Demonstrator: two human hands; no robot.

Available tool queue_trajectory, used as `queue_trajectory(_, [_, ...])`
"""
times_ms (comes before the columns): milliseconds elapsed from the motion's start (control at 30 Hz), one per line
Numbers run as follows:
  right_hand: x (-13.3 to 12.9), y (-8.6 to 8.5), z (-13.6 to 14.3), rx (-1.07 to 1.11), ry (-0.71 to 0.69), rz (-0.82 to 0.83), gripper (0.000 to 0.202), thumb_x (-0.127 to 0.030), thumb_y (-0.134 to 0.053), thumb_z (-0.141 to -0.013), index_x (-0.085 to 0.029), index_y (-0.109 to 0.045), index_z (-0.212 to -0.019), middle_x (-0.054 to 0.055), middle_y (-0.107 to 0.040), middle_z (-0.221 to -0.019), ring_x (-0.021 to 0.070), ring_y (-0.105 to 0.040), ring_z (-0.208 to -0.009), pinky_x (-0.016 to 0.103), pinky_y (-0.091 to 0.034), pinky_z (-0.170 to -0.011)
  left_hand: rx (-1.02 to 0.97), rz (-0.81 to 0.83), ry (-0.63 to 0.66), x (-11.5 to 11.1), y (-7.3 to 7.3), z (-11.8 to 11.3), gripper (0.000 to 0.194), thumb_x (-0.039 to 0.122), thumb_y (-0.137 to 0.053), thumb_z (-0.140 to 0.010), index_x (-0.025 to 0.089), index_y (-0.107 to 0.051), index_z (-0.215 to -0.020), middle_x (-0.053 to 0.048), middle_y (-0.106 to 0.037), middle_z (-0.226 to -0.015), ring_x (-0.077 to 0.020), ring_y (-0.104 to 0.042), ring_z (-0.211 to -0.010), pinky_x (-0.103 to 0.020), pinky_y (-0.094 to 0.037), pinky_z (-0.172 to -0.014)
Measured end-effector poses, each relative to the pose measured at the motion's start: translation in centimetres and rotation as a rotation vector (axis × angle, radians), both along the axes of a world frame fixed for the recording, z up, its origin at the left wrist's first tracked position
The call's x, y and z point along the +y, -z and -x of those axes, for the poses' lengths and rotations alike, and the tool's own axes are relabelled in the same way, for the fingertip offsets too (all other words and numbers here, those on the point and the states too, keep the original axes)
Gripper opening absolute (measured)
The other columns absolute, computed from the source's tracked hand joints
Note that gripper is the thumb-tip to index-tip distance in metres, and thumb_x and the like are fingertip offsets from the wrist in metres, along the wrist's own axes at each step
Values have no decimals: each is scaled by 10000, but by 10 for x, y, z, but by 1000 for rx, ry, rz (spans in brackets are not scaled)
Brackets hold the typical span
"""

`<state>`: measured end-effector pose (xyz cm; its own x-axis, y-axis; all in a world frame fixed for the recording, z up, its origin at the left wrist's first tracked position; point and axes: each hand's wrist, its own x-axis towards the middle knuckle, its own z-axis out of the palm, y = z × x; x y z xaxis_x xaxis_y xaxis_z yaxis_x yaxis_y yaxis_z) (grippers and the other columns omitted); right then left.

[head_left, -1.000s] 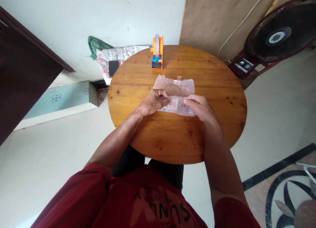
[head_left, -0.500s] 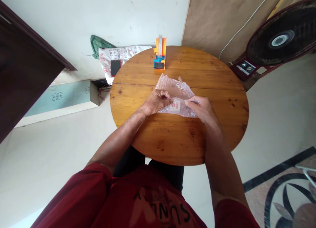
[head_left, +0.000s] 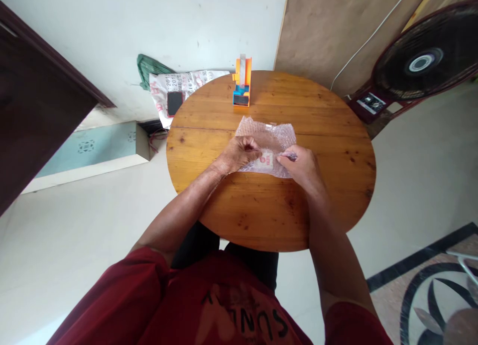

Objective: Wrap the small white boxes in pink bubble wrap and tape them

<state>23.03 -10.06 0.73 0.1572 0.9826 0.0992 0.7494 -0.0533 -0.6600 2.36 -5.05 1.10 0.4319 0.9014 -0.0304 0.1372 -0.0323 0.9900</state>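
A sheet of clear, pinkish bubble wrap [head_left: 267, 133] lies on the round wooden table [head_left: 261, 210]. Within its near part shows a small pale flat item with red print [head_left: 265, 160]; its kind I cannot make out. My left hand [head_left: 242, 153] pinches the bubble wrap just left of that item. On the other side, my right hand [head_left: 300, 166] grips a folded edge of the wrap between thumb and fingers. Both hands stay close to the tabletop, with the printed item between them.
An orange and blue tape dispenser [head_left: 242, 83] with a tape roll stands at the table's far side. Beyond the left edge, a dark phone [head_left: 174, 103] rests on a white printed bag [head_left: 160, 86]. A fan [head_left: 421, 61] stands at the right.
My right hand has moved slightly left with the edge of the bubble wrap. The wrap's far right part has shifted shape. My left hand has hardly moved.
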Motion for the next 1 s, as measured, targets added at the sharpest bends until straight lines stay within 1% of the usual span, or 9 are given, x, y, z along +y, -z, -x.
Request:
queue_trajectory(167, [-2,-1,4,-154,25,-24,56,-259,-624,-763,-227,-603,-804,28,-654,-744,196,-561,-684,323,-389,-664,-5,-12,11,1,3,0,171,116,-687,-767,127,-591,-626,28,-591,-582,-33,-398,-490,-170,-275,-461])
queue_trajectory(267, [-4,0,7,-208,-48,-68,113,-220,-584,-790,-231,-617,-898,60,-686,-876,221,-594,-774,344,-418,-715,-21,-5,15,3,6,1,176,122,-697,-756,133,-580,-625,34,-582,-581,-39,-428,-502,-173,-297,-476])
queue_trajectory(400, [-5,0,11,-281,-161,-252,170,-174,-542,-828,-224,-633,-962,111,-681,-1086,273,-592,-1016,396,-439,-855,-32,9,60,5,7,1,165,133,-718,-742,134,-594,-633,30,-586,-584,-42,-422,-491,-184,-288,-463])
queue_trajectory(500, [-11,-6,18,-378,-171,-386,134,-179,-538,-876,-231,-653,-918,101,-681,-1150,293,-553,-1115,434,-396,-939,-24,5,70,6,5,1,159,132,-727,-741,135,-607,-636,27,-588,-584,-45,-427,-498,-190,-299,-471])
queue_trajectory(600, [-21,-14,31,-468,-162,-469,168,-180,-519,-921,-243,-671,-887,65,-710,-1095,282,-547,-1102,445,-341,-959,-18,-21,65,7,6,1,156,111,-723,-745,136,-607,-644,29,-578,-593,-51,-452,-527,-191,-325,-500])
queue_trajectory(667, [-28,-17,41,-504,-216,-484,200,-164,-505,-933,-246,-685,-902,52,-723,-1055,267,-551,-1059,441,-321,-942,-17,-47,63,8,7,1,160,93,-722,-745,136,-599,-652,28,-583,-621,-54,-479,-563,-191,-356,-538])
queue_trajectory(800, [-30,-10,52,-534,-349,-435,218,-171,-491,-948,-221,-699,-908,61,-722,-1029,234,-553,-920,408,-330,-857,-35,-44,69,11,12,2,145,99,-709,-760,138,-595,-681,36,-577,-663,-58,-501,-606,-200,-395,-596])
queue_trajectory(900, [-26,-4,52,-536,-332,-402,234,-208,-473,-974,-200,-698,-911,81,-714,-1056,240,-550,-920,398,-350,-842,-46,-30,88,12,14,2,126,115,-704,-763,137,-601,-694,39,-573,-666,-67,-499,-618,-217,-396,-613])
queue_trajectory(1000, [-24,-4,50,-515,-329,-375,246,-230,-462,-990,-191,-699,-942,90,-711,-1061,251,-551,-950,393,-375,-854,-53,-31,87,12,13,1,136,113,-705,-756,138,-592,-686,41,-565,-664,-71,-488,-624,-231,-389,-632])
